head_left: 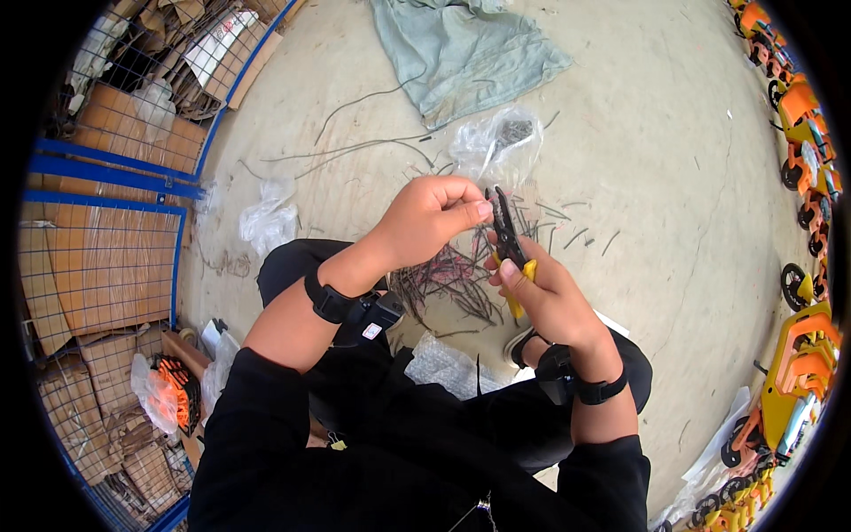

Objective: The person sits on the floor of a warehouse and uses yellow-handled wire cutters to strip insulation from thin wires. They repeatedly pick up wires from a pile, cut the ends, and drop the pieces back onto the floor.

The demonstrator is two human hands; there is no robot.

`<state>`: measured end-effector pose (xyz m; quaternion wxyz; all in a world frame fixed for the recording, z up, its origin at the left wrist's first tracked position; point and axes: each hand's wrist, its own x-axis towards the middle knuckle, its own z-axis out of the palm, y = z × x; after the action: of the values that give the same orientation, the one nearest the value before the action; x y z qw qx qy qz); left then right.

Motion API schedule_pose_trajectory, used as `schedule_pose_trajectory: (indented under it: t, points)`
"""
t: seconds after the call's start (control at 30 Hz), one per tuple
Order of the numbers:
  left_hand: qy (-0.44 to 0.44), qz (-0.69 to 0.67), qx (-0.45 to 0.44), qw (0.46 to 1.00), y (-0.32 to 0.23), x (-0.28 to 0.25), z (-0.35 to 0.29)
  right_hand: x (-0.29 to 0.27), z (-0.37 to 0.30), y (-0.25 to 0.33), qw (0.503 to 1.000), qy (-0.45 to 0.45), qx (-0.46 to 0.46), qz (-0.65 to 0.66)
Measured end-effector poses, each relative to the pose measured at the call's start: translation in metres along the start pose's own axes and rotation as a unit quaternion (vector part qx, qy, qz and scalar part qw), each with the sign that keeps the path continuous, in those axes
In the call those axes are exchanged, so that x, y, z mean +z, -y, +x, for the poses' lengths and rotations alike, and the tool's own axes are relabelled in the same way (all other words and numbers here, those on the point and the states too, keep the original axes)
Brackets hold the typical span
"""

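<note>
In front of the person's chest, above the pale concrete floor [660, 191], the black-headed pliers with yellow handles [507, 238] stand with their long axis running away from the body, the head leaning slightly left and the handles coming back into the right hand [554, 293]. That hand's fingers are wrapped around the handles, the thumb lying along the near side. The left hand [430, 217] reaches across from the lower left, its thumb and bent forefinger drawn together just left of the pliers' head; whether they pinch a thin strand, or touch the metal, I cannot tell. This side-by-side closeness seems the relation that counts: the left fingertips are nearer the jaws, while the right hand sits behind them at the handles. Below both hands, nearer the body, a loose heap of thin dark strands [452, 293] lies on the floor, its pieces pointing many ways.
</note>
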<state>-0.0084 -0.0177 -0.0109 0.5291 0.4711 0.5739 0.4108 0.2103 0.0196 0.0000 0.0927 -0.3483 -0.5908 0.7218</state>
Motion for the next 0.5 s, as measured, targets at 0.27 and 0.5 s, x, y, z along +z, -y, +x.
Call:
schedule_pose_trajectory:
  t: [0.27,0.5]
  points:
    - [0.017,0.004,-0.006,1.0,-0.0026,0.0002,-0.001,-0.0003,0.0,-0.0009,0.999,-0.005,-0.003,-0.038]
    - [0.008,-0.004,-0.012,1.0,0.0,0.003,-0.0014,0.0012,-0.0018,-0.001,0.99,-0.033,-0.009,-0.135]
